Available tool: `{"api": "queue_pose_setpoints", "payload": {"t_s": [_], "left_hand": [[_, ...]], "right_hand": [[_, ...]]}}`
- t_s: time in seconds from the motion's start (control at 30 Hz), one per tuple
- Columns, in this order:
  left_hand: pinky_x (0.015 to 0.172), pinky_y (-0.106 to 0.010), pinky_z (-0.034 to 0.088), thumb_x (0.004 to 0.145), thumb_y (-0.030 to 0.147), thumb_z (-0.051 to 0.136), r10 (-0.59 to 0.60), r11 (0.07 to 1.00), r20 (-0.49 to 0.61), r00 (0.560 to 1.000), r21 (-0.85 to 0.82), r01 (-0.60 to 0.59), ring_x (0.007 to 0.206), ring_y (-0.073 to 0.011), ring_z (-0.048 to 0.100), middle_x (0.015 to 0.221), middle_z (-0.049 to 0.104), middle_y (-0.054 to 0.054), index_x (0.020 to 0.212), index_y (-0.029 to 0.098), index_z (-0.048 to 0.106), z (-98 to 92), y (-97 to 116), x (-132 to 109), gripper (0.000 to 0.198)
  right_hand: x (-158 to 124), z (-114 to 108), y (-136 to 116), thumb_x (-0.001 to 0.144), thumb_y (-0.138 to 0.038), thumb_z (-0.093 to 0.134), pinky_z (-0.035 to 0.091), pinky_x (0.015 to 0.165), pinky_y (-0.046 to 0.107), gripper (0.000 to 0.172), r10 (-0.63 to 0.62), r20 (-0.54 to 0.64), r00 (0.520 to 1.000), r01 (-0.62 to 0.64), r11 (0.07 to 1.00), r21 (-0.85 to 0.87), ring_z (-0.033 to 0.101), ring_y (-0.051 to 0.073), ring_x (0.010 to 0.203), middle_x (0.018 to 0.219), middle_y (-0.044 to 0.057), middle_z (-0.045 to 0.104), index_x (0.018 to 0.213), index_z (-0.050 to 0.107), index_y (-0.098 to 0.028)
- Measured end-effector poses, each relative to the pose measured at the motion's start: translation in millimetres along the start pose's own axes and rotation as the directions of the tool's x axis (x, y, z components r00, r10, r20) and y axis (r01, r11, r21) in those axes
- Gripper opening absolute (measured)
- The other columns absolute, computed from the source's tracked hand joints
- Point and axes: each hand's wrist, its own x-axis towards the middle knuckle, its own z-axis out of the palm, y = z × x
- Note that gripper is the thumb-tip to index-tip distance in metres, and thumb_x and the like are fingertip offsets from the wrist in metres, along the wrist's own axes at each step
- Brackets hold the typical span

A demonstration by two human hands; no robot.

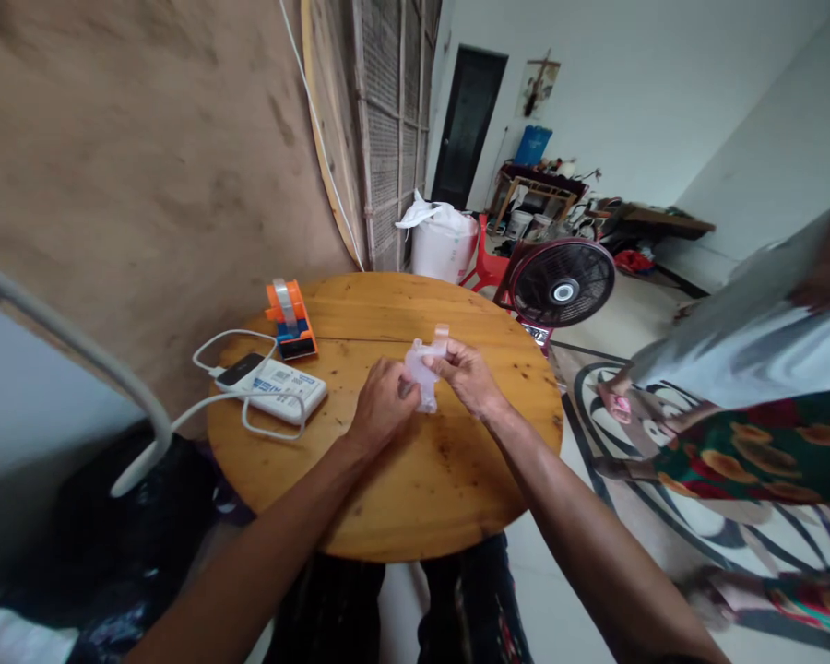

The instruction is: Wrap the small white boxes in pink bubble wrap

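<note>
A small translucent whitish-pink plastic piece [424, 371] is held between my two hands above the round wooden table [443, 470]. A tab sticks up at its top right; its exact kind is not clear. My left hand [385, 397] is closed on its left edge, the fingers curled and the thumb towards the piece. On the other side my right hand [467, 373] pinches the upper right part between thumb and fingers. Left of my hands stands an orange and blue tape dispenser [291, 318] with a roll of clear tape.
A white power bank box [283, 392] with a phone-like dark device [241, 371] and white cables lies at the table's left. Beyond the table are a fan [563, 286] and a white sack [443, 242]. A person [747, 323] stands at the right.
</note>
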Motion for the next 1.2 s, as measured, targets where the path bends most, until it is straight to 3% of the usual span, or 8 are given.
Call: {"api": "queue_pose_setpoints", "payload": {"t_s": [0.27, 0.4, 0.57, 0.7, 0.87, 0.97, 1.07, 1.2], "left_hand": [[0.07, -0.029, 0.042, 0.078, 0.025, 0.057, -0.113, 0.982, 0.09, 0.99, -0.143, 0.125, 0.075, -0.017, 0.055, 0.078, 0.06, -0.002, 0.074, 0.018, 0.057, -5.4, -0.8, 2.4, 0.008], [0.069, -0.029, 0.043, 0.075, 0.028, 0.057, -0.137, 0.95, 0.216, 0.967, -0.249, 0.19, 0.073, -0.0173, 0.058, 0.078, 0.064, -0.003, 0.079, 0.017, 0.061, -13.7, -5.4, 5.7, 0.013], [0.066, -0.027, 0.045, 0.067, 0.026, 0.058, -0.076, 0.884, 0.393, 0.916, -0.399, 0.244, 0.07, -0.0163, 0.059, 0.077, 0.064, -0.001, 0.081, 0.016, 0.06, -21.7, -20.5, 11.4, 0.017], [0.066, -0.026, 0.045, 0.067, 0.027, 0.061, -0.007, 0.887, 0.451, 0.893, -0.409, 0.213, 0.073, -0.0154, 0.058, 0.081, 0.065, -0.001, 0.086, 0.017, 0.061, -27.3, -23.7, 11.7, 0.021], [0.069, -0.028, 0.047, 0.069, 0.029, 0.063, -0.004, 0.888, 0.49, 0.872, -0.398, 0.228, 0.073, -0.0154, 0.058, 0.082, 0.064, -0.002, 0.087, 0.016, 0.059, -32.6, -19.7, 9.1, 0.023], [0.076, -0.033, 0.05, 0.07, 0.033, 0.066, 0.011, 0.92, 0.447, 0.895, -0.354, 0.166, 0.082, -0.0186, 0.061, 0.092, 0.065, -0.004, 0.103, 0.017, 0.058, -33.2, -22.0, 6.9, 0.038], [0.097, -0.042, 0.046, 0.068, 0.029, 0.069, 0.103, 0.97, 0.388, 0.916, -0.245, -0.005, 0.113, -0.0265, 0.057, 0.125, 0.058, -0.012, 0.133, 0.018, 0.045, -33.9, -27.5, 5.6, 0.071], [0.114, -0.048, 0.03, 0.066, 0.022, 0.068, 0.243, 0.968, 0.415, 0.877, -0.161, -0.192, 0.136, -0.0323, 0.038, 0.147, 0.04, -0.018, 0.146, 0.014, 0.031, -32.3, -32.7, 5.8, 0.088]], "right_hand": [[-26.4, 1.3, 23.4, 0.072, -0.048, 0.076, 0.041, 0.063, 0.024, 0.033, -0.071, -0.009, 0.997, 0.071, 0.997, -0.001, 0.049, 0.011, 0.065, 0.071, -0.003, 0.055, 0.077, 0.059, -0.02], [-35.2, 0.1, 33.7, 0.08, -0.046, 0.07, 0.043, 0.067, 0.024, 0.026, -0.119, 0.031, 0.992, 0.121, 0.988, -0.092, 0.053, 0.012, 0.069, 0.075, -0.002, 0.057, 0.082, 0.062, -0.021], [-38.1, -3.6, 34.7, 0.084, -0.044, 0.066, 0.047, 0.077, 0.028, 0.022, -0.148, 0.083, 0.986, 0.161, 0.968, -0.191, 0.059, 0.015, 0.079, 0.086, 0.0, 0.065, 0.084, 0.064, -0.022], [-39.8, -6.3, 36.2, 0.085, -0.04, 0.064, 0.047, 0.088, 0.032, 0.019, -0.177, 0.116, 0.977, 0.202, 0.943, -0.266, 0.063, 0.017, 0.091, 0.099, 0.002, 0.069, 0.093, 0.066, -0.022], [-45.3, -5.8, 39.6, 0.09, -0.031, 0.058, 0.047, 0.094, 0.033, 0.011, -0.267, 0.176, 0.948, 0.313, 0.889, -0.335, 0.064, 0.018, 0.103, 0.109, 0.003, 0.068, 0.096, 0.063, -0.023], [-49.7, -4.9, 41.0, 0.092, -0.024, 0.051, 0.044, 0.101, 0.036, 0.014, -0.315, 0.245, 0.917, 0.393, 0.821, -0.415, 0.061, 0.019, 0.114, 0.12, 0.005, 0.066, 0.103, 0.06, -0.024], [-52.7, -4.1, 43.0, 0.093, -0.02, 0.047, 0.04, 0.107, 0.04, 0.018, -0.338, 0.274, 0.9, 0.433, 0.753, -0.496, 0.055, 0.02, 0.124, 0.126, 0.008, 0.063, 0.106, 0.058, -0.024], [-53.8, -3.6, 46.9, 0.09, -0.013, 0.045, 0.036, 0.112, 0.042, 0.023, -0.381, 0.279, 0.881, 0.472, 0.716, -0.515, 0.051, 0.019, 0.13, 0.128, 0.01, 0.062, 0.108, 0.057, -0.022]]}}
